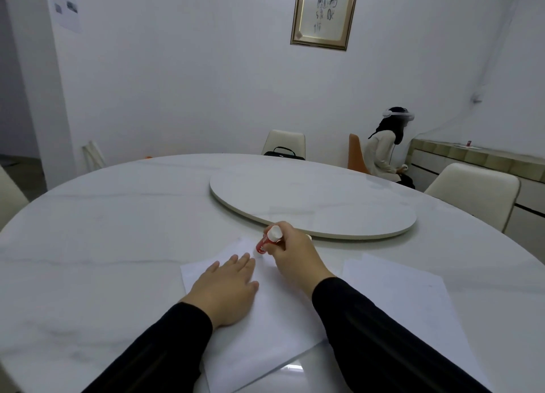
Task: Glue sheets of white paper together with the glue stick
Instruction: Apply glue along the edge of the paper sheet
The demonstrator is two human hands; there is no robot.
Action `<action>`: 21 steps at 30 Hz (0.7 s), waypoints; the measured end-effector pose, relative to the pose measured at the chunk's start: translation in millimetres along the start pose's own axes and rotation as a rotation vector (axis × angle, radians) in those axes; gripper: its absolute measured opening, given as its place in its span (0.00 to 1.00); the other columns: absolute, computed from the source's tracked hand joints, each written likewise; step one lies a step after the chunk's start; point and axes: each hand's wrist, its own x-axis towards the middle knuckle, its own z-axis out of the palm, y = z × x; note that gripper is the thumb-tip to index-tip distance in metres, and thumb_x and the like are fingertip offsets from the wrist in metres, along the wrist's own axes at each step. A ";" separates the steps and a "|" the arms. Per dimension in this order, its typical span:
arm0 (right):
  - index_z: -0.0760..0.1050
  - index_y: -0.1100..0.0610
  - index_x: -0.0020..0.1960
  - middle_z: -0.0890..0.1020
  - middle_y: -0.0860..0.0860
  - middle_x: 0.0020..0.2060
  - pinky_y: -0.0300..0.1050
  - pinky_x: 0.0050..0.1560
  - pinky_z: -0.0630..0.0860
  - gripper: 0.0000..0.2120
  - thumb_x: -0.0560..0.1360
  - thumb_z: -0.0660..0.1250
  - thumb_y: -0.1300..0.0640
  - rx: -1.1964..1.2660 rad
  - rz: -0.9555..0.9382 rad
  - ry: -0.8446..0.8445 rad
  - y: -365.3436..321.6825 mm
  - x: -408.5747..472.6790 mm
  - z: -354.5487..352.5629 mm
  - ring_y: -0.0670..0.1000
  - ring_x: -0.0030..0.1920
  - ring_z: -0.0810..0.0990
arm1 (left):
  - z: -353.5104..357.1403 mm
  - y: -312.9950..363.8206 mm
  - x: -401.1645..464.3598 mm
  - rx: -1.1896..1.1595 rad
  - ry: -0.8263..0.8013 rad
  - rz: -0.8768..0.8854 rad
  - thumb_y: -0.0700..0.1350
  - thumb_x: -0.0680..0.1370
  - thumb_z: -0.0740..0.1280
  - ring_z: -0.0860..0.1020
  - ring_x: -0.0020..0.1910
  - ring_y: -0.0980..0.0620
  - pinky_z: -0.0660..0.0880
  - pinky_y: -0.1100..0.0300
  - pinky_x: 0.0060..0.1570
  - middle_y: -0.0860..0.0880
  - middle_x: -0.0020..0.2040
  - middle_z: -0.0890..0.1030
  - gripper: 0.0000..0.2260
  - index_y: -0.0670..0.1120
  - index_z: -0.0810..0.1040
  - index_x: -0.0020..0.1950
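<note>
The right hand pinches the glue stick, its long axis tilted down toward 7 o'clock, tip apparently touching the sheet near its far corner. The left hand lies flat, fingers straight, pressing the sheet just beside the tip. Open paper runs toward 6 o'clock; a second sheet waits at 3 o'clock on the worktop.

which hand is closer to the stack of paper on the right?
Right. The right hand grips the glue stick over the near sheet, beside the stack. The left hand lies flat on that sheet, farther away.
</note>
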 end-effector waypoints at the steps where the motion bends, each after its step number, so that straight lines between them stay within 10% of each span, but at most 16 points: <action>1: 0.73 0.52 0.49 0.83 0.44 0.40 0.39 0.47 0.72 0.08 0.76 0.62 0.64 -0.019 -0.010 -0.012 1.8 0.8 0.5 0.44 0.44 0.79 | -0.2 -0.6 0.5 -0.002 -0.002 0.000 0.50 0.81 0.46 0.44 0.77 0.55 0.42 0.55 0.75 0.52 0.79 0.44 0.25 0.48 0.45 0.78; 21: 0.77 0.47 0.43 0.82 0.50 0.43 0.47 0.51 0.77 0.07 0.67 0.66 0.57 0.043 -0.046 -0.340 12.6 -84.3 -87.8 0.54 0.46 0.80 | -4.0 4.8 -1.5 0.028 -0.055 -0.035 0.50 0.81 0.45 0.43 0.77 0.55 0.42 0.55 0.76 0.52 0.79 0.42 0.25 0.48 0.43 0.78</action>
